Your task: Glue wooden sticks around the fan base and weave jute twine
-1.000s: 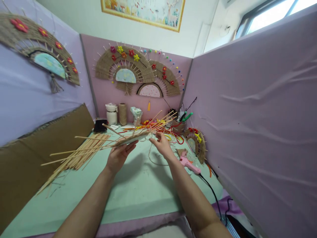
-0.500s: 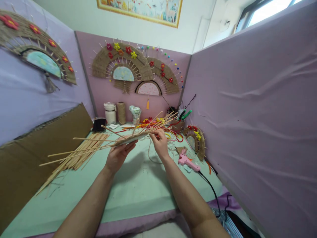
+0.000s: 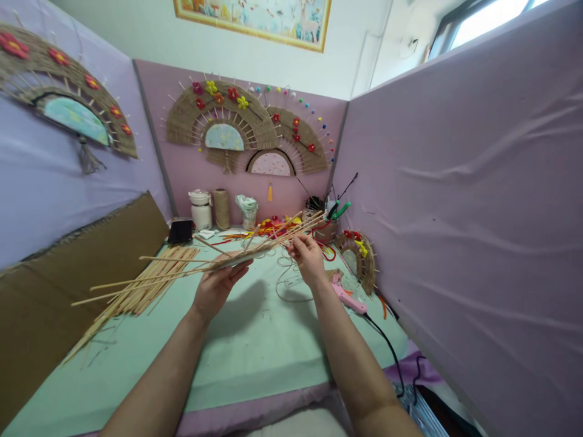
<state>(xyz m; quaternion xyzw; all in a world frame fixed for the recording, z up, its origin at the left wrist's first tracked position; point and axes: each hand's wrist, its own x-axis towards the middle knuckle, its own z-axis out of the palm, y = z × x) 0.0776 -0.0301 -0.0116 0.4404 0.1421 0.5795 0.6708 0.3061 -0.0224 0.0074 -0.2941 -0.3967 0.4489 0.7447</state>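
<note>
My left hand (image 3: pixel 216 292) supports an unfinished fan frame (image 3: pixel 234 261) from below, its fingers under the flat base. Thin wooden sticks fan out of this frame to the left and to the back right. Just right of the frame, my right hand (image 3: pixel 310 260) is closed in a pinch, apart from the base. A thin strand of twine (image 3: pixel 279 290) seems to run to its fingertips and loops down on the table; the exact grip is too small to see clearly.
A pile of loose sticks (image 3: pixel 150 282) lies at left by a cardboard sheet (image 3: pixel 82 291). At right are a pink glue gun (image 3: pixel 348 297) with a black cord and a small finished fan (image 3: pixel 359 261). A twine spool (image 3: pixel 221 208) and white jar (image 3: pixel 201 209) stand at the back.
My right hand has moved right, away from the edge of the fan frame, drawing the twine along. The left hand still holds the frame in nearly the same place.
</note>
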